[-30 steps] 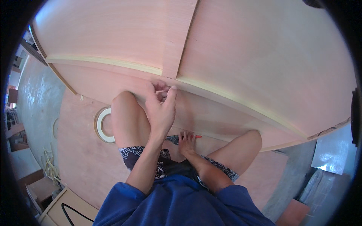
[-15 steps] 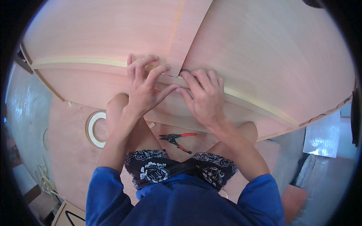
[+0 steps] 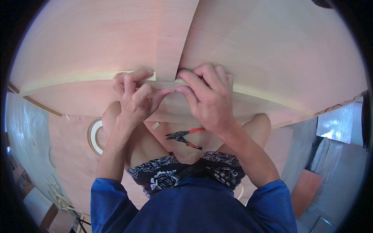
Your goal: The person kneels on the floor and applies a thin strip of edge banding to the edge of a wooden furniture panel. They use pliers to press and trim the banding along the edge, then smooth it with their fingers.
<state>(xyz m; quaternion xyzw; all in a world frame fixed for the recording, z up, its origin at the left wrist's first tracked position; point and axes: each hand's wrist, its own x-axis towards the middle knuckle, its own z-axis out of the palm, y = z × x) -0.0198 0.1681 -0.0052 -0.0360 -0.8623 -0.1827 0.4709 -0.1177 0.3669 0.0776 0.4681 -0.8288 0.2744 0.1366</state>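
Note:
A large pinkish plywood panel [image 3: 248,42] fills the far half of the view, with an upright plywood band [image 3: 171,39] down its middle. Along its near edge run a pale wood strip on the left [image 3: 74,79] and another on the right [image 3: 264,99], with a gap at the band's foot. My left hand [image 3: 136,95] rests by the left strip's end, fingers apart and bent, index finger on the strip, thumb reaching rightward. Close beside it, my right hand [image 3: 211,97] pinches the right strip's end, index finger above and thumb below. The thumb tips nearly touch.
Snips with red handles [image 3: 184,138] lie between my knees on a plywood sheet [image 3: 74,155]. A pale ring [image 3: 96,136] lies left of my left leg. A small wood offcut [image 3: 155,125] sits near the panel. Thin shavings [image 3: 60,198] lie at the lower left.
My left hand has drawn left and its fingers have bent more, uncovering the left strip's end. My right hand keeps its pinch by the band. The view has shifted slightly.

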